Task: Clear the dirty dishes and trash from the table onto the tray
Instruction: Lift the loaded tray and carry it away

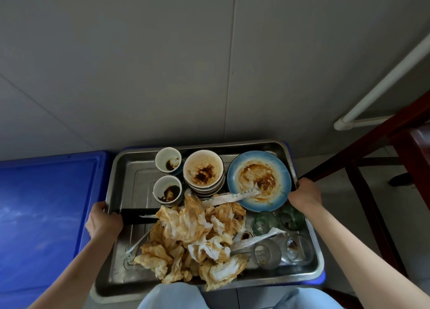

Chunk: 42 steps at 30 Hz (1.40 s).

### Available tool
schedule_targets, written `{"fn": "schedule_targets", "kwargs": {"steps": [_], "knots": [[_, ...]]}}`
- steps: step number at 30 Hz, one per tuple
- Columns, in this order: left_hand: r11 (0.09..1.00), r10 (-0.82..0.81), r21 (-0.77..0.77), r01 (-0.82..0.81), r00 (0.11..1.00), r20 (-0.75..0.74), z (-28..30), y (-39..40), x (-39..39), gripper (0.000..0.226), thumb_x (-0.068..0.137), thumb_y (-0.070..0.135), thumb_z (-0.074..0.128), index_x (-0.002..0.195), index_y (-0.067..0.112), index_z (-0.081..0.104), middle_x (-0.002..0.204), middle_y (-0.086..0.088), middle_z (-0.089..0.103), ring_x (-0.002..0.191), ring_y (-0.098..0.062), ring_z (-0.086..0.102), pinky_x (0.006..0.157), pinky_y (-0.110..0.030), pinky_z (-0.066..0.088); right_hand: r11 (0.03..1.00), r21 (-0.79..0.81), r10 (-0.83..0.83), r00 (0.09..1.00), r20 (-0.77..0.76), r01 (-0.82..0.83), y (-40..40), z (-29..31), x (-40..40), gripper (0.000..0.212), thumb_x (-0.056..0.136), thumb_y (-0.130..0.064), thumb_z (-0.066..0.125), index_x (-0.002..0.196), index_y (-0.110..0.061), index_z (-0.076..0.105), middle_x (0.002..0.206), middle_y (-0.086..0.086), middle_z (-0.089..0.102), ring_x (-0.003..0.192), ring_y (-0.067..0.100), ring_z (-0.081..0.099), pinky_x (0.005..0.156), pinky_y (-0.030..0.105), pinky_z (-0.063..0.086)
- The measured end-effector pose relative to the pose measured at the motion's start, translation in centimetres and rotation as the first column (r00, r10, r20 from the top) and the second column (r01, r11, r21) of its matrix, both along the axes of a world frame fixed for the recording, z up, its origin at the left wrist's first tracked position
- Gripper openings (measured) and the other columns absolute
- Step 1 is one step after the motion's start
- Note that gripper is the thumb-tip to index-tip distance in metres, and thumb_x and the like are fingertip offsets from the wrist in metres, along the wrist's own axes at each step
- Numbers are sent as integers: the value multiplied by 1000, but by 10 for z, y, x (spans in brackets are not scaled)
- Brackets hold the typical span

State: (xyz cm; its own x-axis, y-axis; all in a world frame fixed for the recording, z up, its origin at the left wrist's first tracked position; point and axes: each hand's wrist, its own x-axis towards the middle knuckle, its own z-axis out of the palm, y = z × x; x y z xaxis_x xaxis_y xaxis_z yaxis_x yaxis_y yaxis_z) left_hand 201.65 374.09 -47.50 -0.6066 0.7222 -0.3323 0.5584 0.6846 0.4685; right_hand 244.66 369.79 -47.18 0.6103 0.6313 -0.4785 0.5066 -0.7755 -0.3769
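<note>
Head view: our left hand at nine o'clock and right hand at three grip the tray rims, dirty dishes aboard.

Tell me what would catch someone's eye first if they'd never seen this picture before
The heap of sauce-stained napkins fills the near middle of the metal tray. Behind it stand a stack of dirty bowls and a smeared blue plate at the far right, with two stained cups to the left. The left hand and right hand grip the tray's side rims.
</note>
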Motion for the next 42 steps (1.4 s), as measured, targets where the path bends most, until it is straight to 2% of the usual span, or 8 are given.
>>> {"fn": "schedule_targets", "kwargs": {"steps": [11,15,17,20,28,33,37,42], "knots": [[999,0,-42,-1,1000,-21,-3,0,-1,44,86,-1,57,128,4,48,114,-29,56,105,-45,51,86,-51,45,1000,9,6,1000,-13,-6,-1,-1,-3,19,82,-4,61,96,-6,50,93,11,53,83,26,53,60,29,40],[997,-12,-80,12,1000,-5,-1,1,0,43,87,-1,55,129,5,47,115,-29,55,103,-46,51,84,-52,47,999,-8,35,999,-12,-36,-1,4,-2,15,84,4,52,91,-8,47,95,13,54,85,26,53,64,30,41],[996,-8,-91,10,1000,18,2,2,1,43,87,-2,55,128,5,48,114,-28,55,102,-46,54,85,-53,49,996,-53,67,998,-20,-68,0,7,-1,13,87,2,49,97,-6,49,103,15,57,96,30,56,69,32,43],[994,-4,-109,9,999,41,7,3,1,41,87,-1,55,127,6,49,113,-27,57,101,-45,55,85,-54,49,986,-143,85,996,-28,-88,5,11,-3,26,92,-4,48,118,-3,48,118,18,55,109,32,54,77,33,44],[985,-70,-155,71,997,10,14,5,-2,43,85,0,58,127,6,50,115,-27,57,104,-44,54,83,-49,49,981,-179,65,997,-43,-71,7,11,-9,32,90,-9,50,121,1,47,120,20,55,110,33,54,79,33,45],[976,-123,-187,115,992,-30,15,7,-1,44,85,3,61,127,3,50,118,-27,55,111,-44,48,85,-47,43,994,-101,51,999,-4,-51,3,14,-13,34,90,-10,48,124,-6,44,121,18,55,111,34,53,75,31,41],[972,-121,-203,118,993,-4,22,10,9,57,82,8,65,133,8,41,125,-27,47,112,-44,46,93,-54,41,995,-77,55,998,-19,-56,5,22,-18,42,91,-9,47,132,-8,38,126,18,53,113,35,52,77,31,42],[969,-164,-189,162,986,5,36,8,25,71,83,15,66,143,12,28,138,-24,36,124,-44,35,100,-53,32,993,-36,113,992,-55,-115,4,40,-27,43,89,-16,53,130,-9,41,120,15,58,109,31,56,75,29,43]]}}
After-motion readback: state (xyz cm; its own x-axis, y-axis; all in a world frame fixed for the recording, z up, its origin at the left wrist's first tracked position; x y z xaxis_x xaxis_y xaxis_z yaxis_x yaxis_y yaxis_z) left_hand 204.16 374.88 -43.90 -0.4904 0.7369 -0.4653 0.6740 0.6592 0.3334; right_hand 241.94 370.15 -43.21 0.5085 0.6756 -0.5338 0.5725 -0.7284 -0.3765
